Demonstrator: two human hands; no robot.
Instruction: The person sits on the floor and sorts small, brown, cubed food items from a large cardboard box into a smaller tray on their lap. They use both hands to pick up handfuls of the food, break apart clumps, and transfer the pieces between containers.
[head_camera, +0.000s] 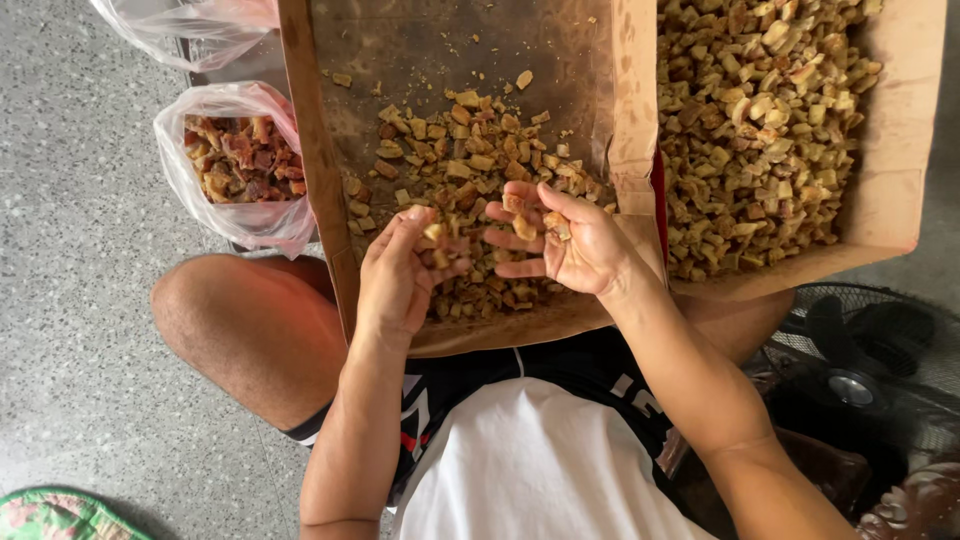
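Sorting step, by the look: left hand cupped around a few dried pieces over the cardboard tray. Right hand open, palm up, pieces resting on it. Next likely needs a fingertip pick.

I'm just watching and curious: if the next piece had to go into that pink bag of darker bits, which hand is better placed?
Probably the left hand. It is on the same side as the pink bag and nearer to it. The right hand lies open with pale pieces in its palm, closer to the fuller cardboard tray.

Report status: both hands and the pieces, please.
Left hand and right hand both hold small tan pieces over the cardboard tray. Nothing in the way.
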